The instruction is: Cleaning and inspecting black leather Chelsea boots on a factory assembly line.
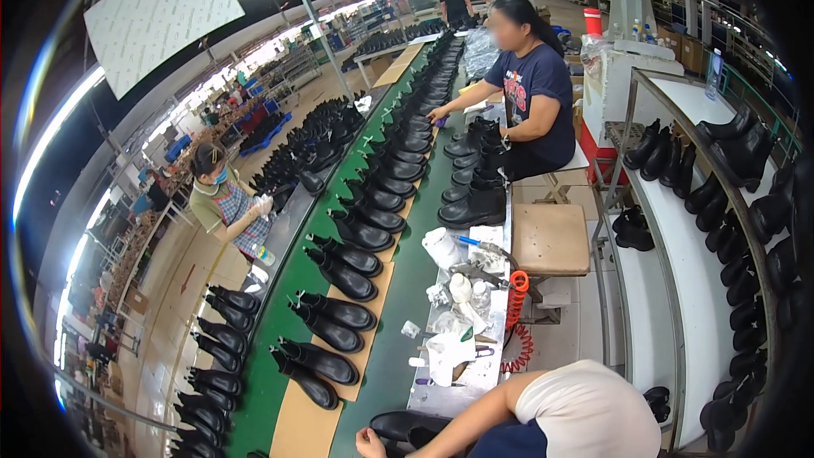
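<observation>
1. Right hand (370, 442) sits at the lower edge, at 6 o'clock, with its arm reaching in from a white sleeve at 5 o'clock. Its fingers are curled against the toe end of a black boot (405, 426). I cannot tell whether they grip the boot or only rest on it. The left hand is out of sight.
2. That boot lies on its side at the near end of the surface (475, 377), just right of the hand.
3. Towards 12 o'clock from it the surface carries white rags, small bottles (460, 288) and an orange coiled hose (518, 322).
4. At 9 to 11 o'clock a green belt (398, 288) carries long rows of finished-looking black boots (343, 276), in pairs.
5. At 1 o'clock a co-worker in a dark blue shirt (534, 85) reaches to the belt, with a wooden stool (549, 237) empty beside them. At 3 o'clock a white rack (678, 288) holds more boots.
6. Judged from this, many boots already stand on the belt. The one at hand has not joined them, and what is done to it does not show.
</observation>
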`<action>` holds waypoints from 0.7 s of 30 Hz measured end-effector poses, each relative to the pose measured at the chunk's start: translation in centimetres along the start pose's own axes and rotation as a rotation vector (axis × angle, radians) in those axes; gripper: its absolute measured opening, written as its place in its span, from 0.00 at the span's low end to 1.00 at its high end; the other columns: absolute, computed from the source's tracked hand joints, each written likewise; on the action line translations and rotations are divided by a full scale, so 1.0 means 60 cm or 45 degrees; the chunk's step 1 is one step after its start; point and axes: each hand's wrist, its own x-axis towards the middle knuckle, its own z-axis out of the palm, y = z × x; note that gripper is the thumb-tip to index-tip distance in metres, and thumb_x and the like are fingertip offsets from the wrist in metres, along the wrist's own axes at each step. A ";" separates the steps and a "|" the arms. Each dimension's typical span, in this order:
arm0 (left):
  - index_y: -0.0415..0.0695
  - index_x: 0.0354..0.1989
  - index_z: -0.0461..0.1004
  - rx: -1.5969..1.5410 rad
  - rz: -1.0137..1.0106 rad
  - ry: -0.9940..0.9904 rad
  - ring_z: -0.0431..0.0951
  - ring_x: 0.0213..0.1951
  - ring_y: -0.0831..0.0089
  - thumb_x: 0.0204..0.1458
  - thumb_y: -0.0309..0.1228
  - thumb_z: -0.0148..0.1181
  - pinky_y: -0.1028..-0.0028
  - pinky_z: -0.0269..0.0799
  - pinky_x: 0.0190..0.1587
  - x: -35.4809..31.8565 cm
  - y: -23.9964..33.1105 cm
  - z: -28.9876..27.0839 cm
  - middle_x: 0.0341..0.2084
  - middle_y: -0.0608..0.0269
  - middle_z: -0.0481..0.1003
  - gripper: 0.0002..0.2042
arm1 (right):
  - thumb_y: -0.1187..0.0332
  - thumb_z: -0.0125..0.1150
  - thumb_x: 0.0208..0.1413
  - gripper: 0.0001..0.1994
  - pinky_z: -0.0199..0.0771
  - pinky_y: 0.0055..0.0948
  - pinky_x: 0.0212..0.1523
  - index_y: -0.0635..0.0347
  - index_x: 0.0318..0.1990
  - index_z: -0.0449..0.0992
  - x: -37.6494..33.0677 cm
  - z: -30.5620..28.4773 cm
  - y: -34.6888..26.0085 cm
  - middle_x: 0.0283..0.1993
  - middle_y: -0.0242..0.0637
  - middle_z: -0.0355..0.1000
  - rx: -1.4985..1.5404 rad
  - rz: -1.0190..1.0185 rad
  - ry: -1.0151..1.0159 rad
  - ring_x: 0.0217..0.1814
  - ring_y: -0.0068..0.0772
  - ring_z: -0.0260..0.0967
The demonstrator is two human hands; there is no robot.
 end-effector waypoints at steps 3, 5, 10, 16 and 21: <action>0.36 0.38 0.72 -0.428 0.009 -0.132 0.72 0.21 0.76 0.52 0.30 0.56 0.77 0.70 0.22 -0.012 -0.041 -0.040 0.22 0.61 0.73 0.10 | 0.59 0.56 0.48 0.13 0.66 0.39 0.38 0.62 0.28 0.74 0.005 0.012 -0.019 0.26 0.43 0.70 0.031 -0.016 -0.029 0.35 0.44 0.69; 0.38 0.37 0.71 -0.465 -0.335 -0.200 0.70 0.21 0.78 0.52 0.31 0.58 0.78 0.69 0.22 -0.064 0.068 -0.082 0.25 0.64 0.73 0.09 | 0.59 0.60 0.48 0.15 0.63 0.40 0.49 0.60 0.37 0.74 -0.076 -0.035 0.032 0.36 0.43 0.71 0.312 0.206 0.260 0.42 0.47 0.69; 0.34 0.47 0.70 -0.324 -0.295 -0.137 0.73 0.43 0.61 0.47 0.36 0.65 0.66 0.69 0.46 -0.193 0.271 -0.104 0.43 0.48 0.73 0.22 | 0.49 0.61 0.46 0.37 0.58 0.40 0.61 0.59 0.62 0.61 -0.214 0.018 0.133 0.60 0.59 0.59 0.198 0.802 -0.136 0.63 0.52 0.57; 0.40 0.45 0.73 0.346 0.280 0.043 0.73 0.42 0.61 0.52 0.33 0.59 0.68 0.68 0.48 -0.317 0.287 -0.117 0.41 0.50 0.73 0.14 | 0.42 0.51 0.53 0.41 0.59 0.42 0.61 0.60 0.66 0.51 -0.193 0.107 0.119 0.66 0.56 0.53 0.472 1.227 -0.222 0.66 0.53 0.54; 0.42 0.59 0.60 -0.512 -0.422 -0.063 0.68 0.47 0.70 0.52 0.30 0.62 0.75 0.64 0.49 -0.382 0.223 -0.095 0.54 0.53 0.63 0.26 | 0.43 0.47 0.57 0.39 0.59 0.42 0.60 0.56 0.69 0.44 -0.231 0.093 0.089 0.67 0.55 0.49 0.503 0.824 0.086 0.66 0.55 0.53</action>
